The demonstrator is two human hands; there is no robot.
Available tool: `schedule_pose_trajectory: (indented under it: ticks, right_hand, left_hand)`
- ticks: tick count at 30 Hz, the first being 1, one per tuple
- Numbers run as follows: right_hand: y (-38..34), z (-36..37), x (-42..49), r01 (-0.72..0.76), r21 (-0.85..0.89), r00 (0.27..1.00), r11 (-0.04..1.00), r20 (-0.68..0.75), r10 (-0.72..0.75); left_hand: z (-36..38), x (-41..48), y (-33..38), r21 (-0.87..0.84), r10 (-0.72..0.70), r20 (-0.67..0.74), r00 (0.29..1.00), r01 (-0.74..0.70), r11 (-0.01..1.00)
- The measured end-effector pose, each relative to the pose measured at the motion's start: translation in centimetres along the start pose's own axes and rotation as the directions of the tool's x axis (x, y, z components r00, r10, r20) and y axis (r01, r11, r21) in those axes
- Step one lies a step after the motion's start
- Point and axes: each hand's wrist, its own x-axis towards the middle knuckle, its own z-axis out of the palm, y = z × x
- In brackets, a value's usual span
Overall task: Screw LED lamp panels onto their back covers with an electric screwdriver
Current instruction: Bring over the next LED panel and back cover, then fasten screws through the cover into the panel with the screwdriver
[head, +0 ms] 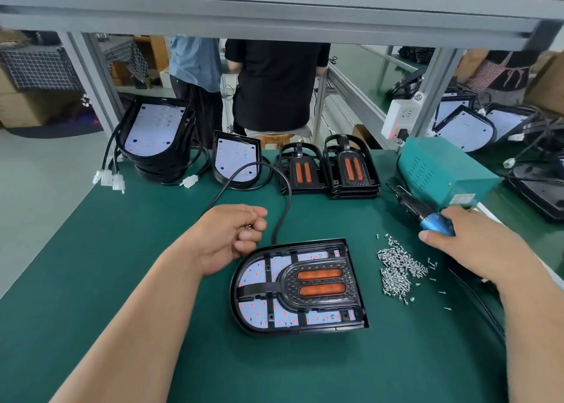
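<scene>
A black lamp back cover with a white LED panel and two orange lenses point(297, 286) lies flat on the green mat point(106, 250) in front of me. Its black cable point(282, 201) loops away toward the back. My left hand point(235, 234) hovers just left of the lamp's upper corner, fingers curled, pinching a few small screws. My right hand point(467, 240) grips the blue handle of the electric screwdriver point(424, 213), whose black tip points up and to the left. A heap of loose silver screws point(396, 271) lies between the lamp and my right hand.
At the back stand a stack of covers with LED panels point(155, 134), a single panel point(236, 161) and two stacks of black inserts with orange lenses point(328, 167). A teal power box point(439, 170) sits back right. More lamps point(467, 127) lie far right. Two people stand beyond the bench.
</scene>
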Motion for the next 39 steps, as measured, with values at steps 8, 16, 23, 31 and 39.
schedule_pose_trajectory:
  ticks: [8, 16, 23, 31, 39]
  right_hand:
    - [0.1, -0.2, 0.2, 0.055, -0.05, 0.998, 0.997, -0.034, -0.056]
    - [-0.1, -1.5, -0.8, 0.155, 0.2, 0.983, 0.967, -0.133, -0.13]
    - [-2.1, -3.7, -2.4, 0.227, 0.808, 0.944, 0.543, -0.321, 0.083]
    - [-5.3, -2.1, 0.2, 0.005, 0.991, 1.0, -0.132, -0.001, 0.029]
    - [-7.0, -1.7, 0.7, 0.096, 0.989, 0.985, -0.116, -0.077, 0.156]
  left_hand:
    - [-0.5, 0.5, -0.6, 0.034, 0.033, 0.038, 0.999, -0.034, 0.999]
    - [-0.7, 0.7, -0.9, -0.004, 0.049, 0.046, 0.998, -0.049, 0.999]
    - [0.0, 0.3, -0.7, -0.049, 0.047, 0.056, 0.997, -0.044, 0.998]
    - [0.4, 0.3, -0.8, -0.004, 0.068, 0.049, 0.996, -0.068, 0.998]
    - [0.6, 0.3, -0.7, -0.031, 0.07, 0.026, 0.997, -0.069, 0.997]
